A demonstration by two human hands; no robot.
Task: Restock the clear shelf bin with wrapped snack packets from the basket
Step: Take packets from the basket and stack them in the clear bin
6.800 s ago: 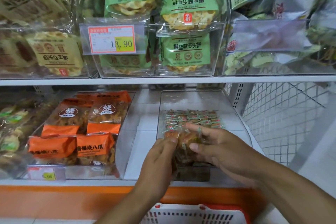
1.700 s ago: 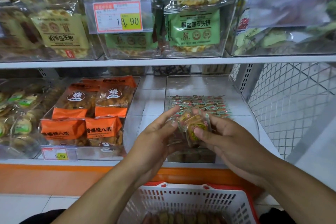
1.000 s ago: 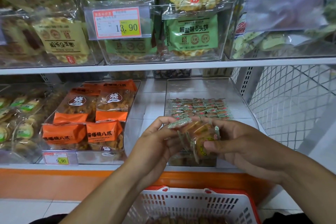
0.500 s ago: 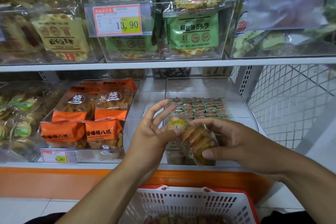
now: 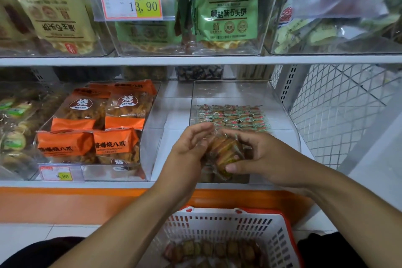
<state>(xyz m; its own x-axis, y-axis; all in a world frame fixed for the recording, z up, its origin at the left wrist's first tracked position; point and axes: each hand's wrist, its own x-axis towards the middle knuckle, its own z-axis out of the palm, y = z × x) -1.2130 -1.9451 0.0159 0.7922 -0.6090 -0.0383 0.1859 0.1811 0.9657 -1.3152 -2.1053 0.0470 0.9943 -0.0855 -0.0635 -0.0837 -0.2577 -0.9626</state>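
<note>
The restock is under way but far from finished. The clear shelf bin sits on the lower shelf, and only a low band of small wrapped packets lies across its floor toward the middle — the back part shows bare, and the walls rise well above what is inside. A few more packets seem to lie at the front, under the hands, though the hands hide most of that part.

Both hands are over the front of the bin, busy with one handful of wrapped snack packets. The right hand has its grip clamped on the bundle, thumb under and fingers curled over the top. The left hand meets the bundle from the other side with its fingers fairly straight, touching the wrappers rather than wrapping round them. The handful is at the level of the bin's front rim, not yet set down.

Below, the white basket with its red rim holds a good layer of the same brownish packets across its bottom — so, by my judgement, several more handfuls remain to be moved before the bin looks stocked.

To the left, a neighbouring bin holds orange bags, and the upper shelf carries green-labelled bags behind a price tag reading 13.90.
</note>
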